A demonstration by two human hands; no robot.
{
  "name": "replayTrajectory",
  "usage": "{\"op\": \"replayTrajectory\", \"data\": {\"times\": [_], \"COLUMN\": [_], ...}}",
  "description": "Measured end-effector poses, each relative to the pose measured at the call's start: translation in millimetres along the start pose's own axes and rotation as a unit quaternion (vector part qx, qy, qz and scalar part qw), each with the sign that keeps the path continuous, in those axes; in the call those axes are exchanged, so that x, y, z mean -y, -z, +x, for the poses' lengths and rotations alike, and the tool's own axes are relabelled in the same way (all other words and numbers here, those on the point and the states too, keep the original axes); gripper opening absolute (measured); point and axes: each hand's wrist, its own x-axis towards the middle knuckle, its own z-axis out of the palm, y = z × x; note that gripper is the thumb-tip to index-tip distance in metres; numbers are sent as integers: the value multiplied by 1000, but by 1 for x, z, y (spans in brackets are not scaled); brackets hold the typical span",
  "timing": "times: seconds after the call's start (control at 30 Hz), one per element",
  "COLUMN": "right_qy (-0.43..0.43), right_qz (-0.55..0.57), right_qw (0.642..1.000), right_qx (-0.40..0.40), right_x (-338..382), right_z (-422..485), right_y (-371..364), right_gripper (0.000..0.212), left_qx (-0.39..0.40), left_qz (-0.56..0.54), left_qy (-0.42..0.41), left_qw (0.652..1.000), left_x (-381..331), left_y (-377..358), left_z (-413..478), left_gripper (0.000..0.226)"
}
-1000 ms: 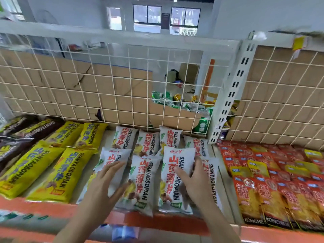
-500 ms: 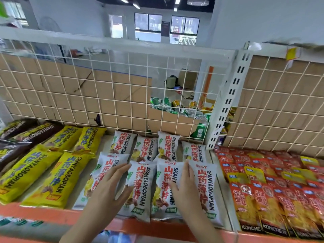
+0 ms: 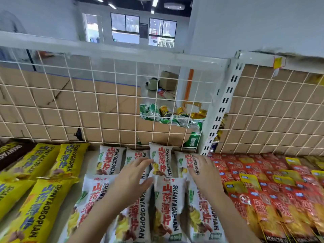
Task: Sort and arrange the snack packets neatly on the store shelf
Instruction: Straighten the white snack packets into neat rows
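White snack packets with red lettering lie in two rows on the shelf; a front-row packet [image 3: 169, 206] sits between my arms and a back-row packet [image 3: 162, 159] leans by the wire grid. My left hand [image 3: 132, 178] reaches over the back row with fingers spread and straight, fingertips close to the second and third back packets. On the rightmost back-row packet [image 3: 184, 165] my right hand [image 3: 204, 171] lies flat, fingers extended. Neither hand grips anything.
Yellow packets [image 3: 43, 195] lie to the left, dark brown ones [image 3: 10, 151] beyond them. Red and yellow packets [image 3: 263, 190] fill the bay on the right, past a white slotted upright [image 3: 220, 116]. A wire grid [image 3: 105, 102] backs the shelf, with cans [image 3: 168, 114] behind it.
Both hands left the front-row white packets and moved forward to the back row. The view has tilted and closed in on the shelf.
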Motion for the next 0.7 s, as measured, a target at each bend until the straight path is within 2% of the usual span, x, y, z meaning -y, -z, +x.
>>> {"op": "replayTrajectory", "data": {"times": [0.17,0.3,0.4,0.57,0.7], "right_qy": [-4,6,3,-8,-20], "right_qz": [-68,-129,-124,-98,-91], "right_qw": [994,982,977,977,981], "right_qx": [81,139,171,189,171], "right_x": [5,7,4,-1,-4], "right_z": [33,44,50,50,45], "right_y": [-8,-12,-12,-16,-21], "right_gripper": [61,68,72,76,78], "left_qx": [51,75,93,136,159], "left_qz": [52,76,85,60,36], "left_qy": [-11,26,47,54,52], "left_qw": [997,994,991,987,985], "left_x": [-9,-10,-4,1,-5], "left_y": [-25,-42,-54,-66,-70], "left_z": [50,74,85,95,94], "left_gripper": [56,61,64,75,78]}}
